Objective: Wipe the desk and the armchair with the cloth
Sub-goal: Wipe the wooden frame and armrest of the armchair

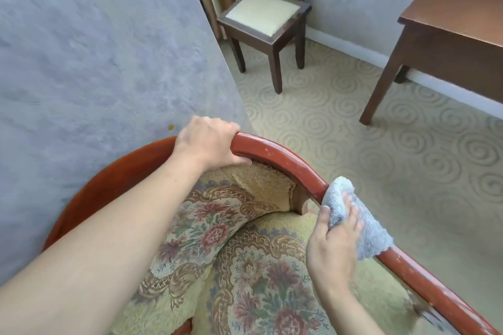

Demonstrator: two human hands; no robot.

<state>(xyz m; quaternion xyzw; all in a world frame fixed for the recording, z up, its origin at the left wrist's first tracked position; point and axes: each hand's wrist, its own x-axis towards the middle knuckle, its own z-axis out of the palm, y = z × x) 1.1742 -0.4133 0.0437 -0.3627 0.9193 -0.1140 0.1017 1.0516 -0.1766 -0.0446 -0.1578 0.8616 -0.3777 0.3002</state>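
The armchair point(245, 239) has a curved red wood rail and a flower pattern on its seat and back. The left hand point(208, 143) sits at the top of the rail, with its fingers curled over the wood and its thumb on the near side. The right hand point(336, 236) is lower down on the right side of the rail. It presses a fluffy grey cloth point(362, 223) onto the wood, with the thumb and fingers wrapped around the cloth. The cloth folds over the rail and hangs a little on the far side. The two hands are well apart. The brown surface point(460, 5) stands far off on the right, by the wall. A small chair point(262, 19) stands in the corner on the swirly carpet point(381, 144).
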